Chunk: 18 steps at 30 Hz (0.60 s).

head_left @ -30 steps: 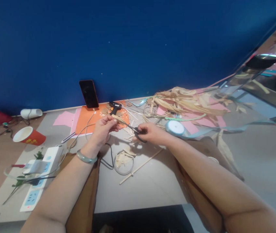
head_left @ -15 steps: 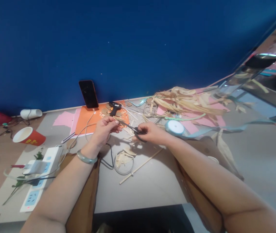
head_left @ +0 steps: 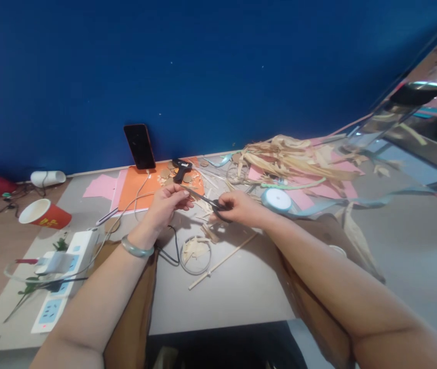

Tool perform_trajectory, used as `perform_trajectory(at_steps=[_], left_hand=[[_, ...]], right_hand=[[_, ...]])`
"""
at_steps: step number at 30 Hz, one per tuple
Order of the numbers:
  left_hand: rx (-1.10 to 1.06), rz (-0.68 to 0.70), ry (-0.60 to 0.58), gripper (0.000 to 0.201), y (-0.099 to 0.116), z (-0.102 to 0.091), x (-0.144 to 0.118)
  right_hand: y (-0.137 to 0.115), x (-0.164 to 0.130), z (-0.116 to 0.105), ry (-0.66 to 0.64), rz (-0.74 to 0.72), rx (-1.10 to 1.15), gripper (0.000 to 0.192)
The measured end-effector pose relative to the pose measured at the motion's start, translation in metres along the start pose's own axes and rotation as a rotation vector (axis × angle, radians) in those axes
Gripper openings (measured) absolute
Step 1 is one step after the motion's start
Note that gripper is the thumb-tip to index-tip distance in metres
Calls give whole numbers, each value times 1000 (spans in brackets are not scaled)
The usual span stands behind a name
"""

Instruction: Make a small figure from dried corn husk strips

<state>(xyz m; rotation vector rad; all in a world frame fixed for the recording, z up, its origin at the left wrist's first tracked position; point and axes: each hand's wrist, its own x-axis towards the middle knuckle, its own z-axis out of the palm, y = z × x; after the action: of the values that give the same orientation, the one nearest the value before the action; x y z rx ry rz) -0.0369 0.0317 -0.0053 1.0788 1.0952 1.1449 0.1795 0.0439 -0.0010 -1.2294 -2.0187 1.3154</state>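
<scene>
Scissors (head_left: 211, 203) sit in my right hand (head_left: 237, 209), fingers closed through the dark handles, blades pointing at my left hand (head_left: 166, 204), which pinches a thin pale husk strip (head_left: 186, 190) (how far the blades gape I cannot tell). Below them a wire ring (head_left: 196, 253) holding cut scraps and a wooden stick (head_left: 222, 261) lie on the table (head_left: 241, 294). Behind, a glue gun (head_left: 182, 169) on orange paper (head_left: 141, 192), a propped phone (head_left: 139, 146); a ribbon spool (head_left: 276, 200) just beside my right wrist
</scene>
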Motion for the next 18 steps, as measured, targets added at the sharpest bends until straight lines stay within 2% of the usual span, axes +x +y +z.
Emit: perform_trajectory(at_steps=[14,18], left_hand=[[124,-171,-3,15,-13,6,4],[242,-233,-112,15,-26,7,5]], right_hand=[[12,6,-1,14,63,-133,34],[17,9,-1,117,31,-150,35]])
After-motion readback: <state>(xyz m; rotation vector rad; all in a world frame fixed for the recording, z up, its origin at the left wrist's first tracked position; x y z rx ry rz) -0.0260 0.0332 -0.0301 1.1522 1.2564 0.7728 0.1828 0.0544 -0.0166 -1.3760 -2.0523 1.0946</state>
